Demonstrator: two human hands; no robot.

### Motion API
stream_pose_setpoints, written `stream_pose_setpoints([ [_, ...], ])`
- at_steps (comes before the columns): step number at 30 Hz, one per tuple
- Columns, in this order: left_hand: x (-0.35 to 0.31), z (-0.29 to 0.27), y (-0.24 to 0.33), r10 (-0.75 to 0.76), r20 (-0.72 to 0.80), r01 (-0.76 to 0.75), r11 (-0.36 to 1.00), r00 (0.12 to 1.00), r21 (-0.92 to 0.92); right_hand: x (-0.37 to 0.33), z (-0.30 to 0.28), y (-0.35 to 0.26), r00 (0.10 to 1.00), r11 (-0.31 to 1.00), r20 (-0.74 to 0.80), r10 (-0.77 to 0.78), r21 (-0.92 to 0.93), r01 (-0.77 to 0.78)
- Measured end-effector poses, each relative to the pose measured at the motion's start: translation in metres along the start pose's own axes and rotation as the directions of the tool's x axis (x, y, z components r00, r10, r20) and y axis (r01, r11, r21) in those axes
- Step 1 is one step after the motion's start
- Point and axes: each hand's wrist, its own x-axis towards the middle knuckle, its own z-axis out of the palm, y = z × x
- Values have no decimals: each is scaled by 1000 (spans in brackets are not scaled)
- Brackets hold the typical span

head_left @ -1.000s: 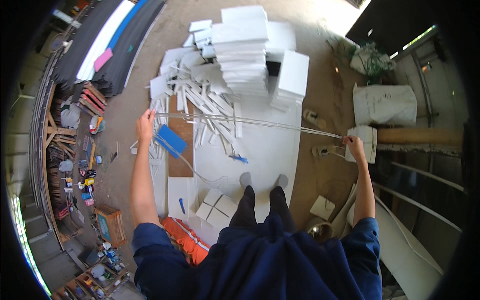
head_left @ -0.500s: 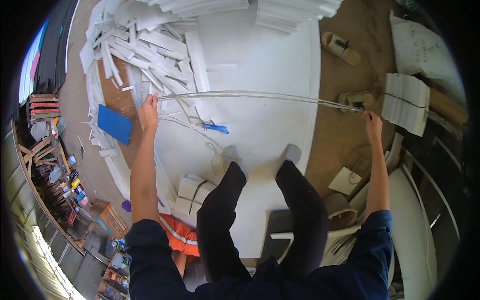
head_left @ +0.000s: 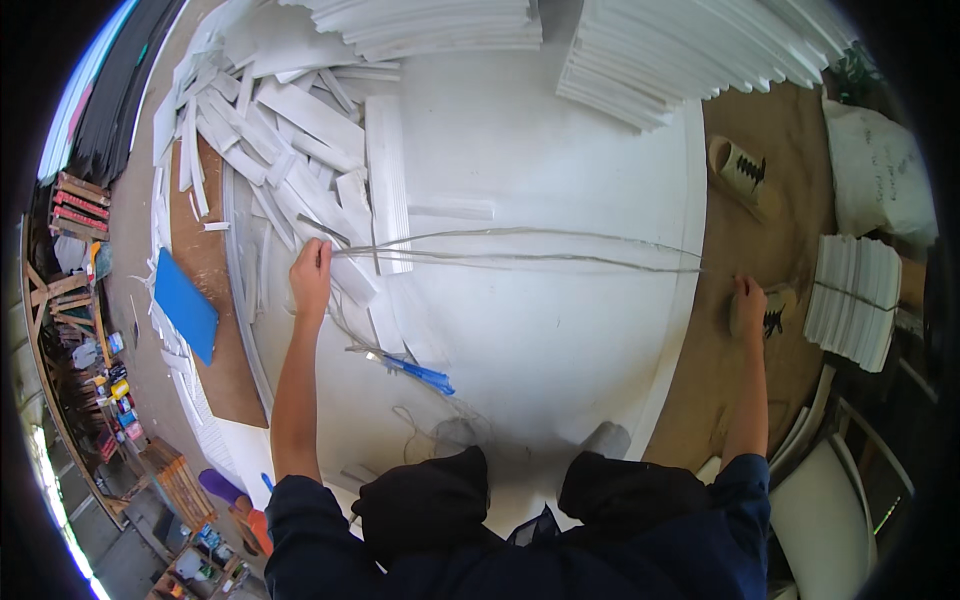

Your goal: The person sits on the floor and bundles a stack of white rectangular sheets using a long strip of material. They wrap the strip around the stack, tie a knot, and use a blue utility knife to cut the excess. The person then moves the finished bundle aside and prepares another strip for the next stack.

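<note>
Several grey-white strands of thin cord [head_left: 560,258] stretch across in front of me, above a large white sheet. My left hand [head_left: 312,275] pinches their left end beside a pile of white offcut strips [head_left: 310,140]; loose ends stick out past the fingers. On the right, my right hand [head_left: 749,303] is closed at the other end of the cord, over the brown floor in front of a shoe. A blue cutter knife [head_left: 420,375] lies on the white sheet [head_left: 560,350], nearer to me than the cord. More cord lies tangled beside my left foot.
Stacks of white corrugated sheets [head_left: 700,50] stand at the far side. Two beige shoes [head_left: 740,175] and a tied white bundle [head_left: 855,300] are on the right. On the left are a blue panel [head_left: 185,305] and a brown board [head_left: 225,370]. Someone's orange clothing [head_left: 260,530] shows lower left.
My view has tilted toward the far side, and the corrugated stacks show more fully. The cord stays stretched between my hands, its strands spread wider apart. Less of my legs shows.
</note>
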Motion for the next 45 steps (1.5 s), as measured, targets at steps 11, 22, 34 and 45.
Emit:
stream_pose_setpoints([
  [11,1,-14,77,350,37,-351,918,936,185,3,6,-94,760,800,-251,-600,-205,564],
  [22,-11,60,119,564,356,-660,699,745,274,-58,56,-222,541,548,94,-836,78,833],
  [34,1,51,143,661,397,-692,717,637,-83,-85,84,-321,354,378,151,-923,192,905],
  [45,2,16,69,384,340,-338,922,859,-186,-38,35,-252,425,658,673,-605,723,-210],
])
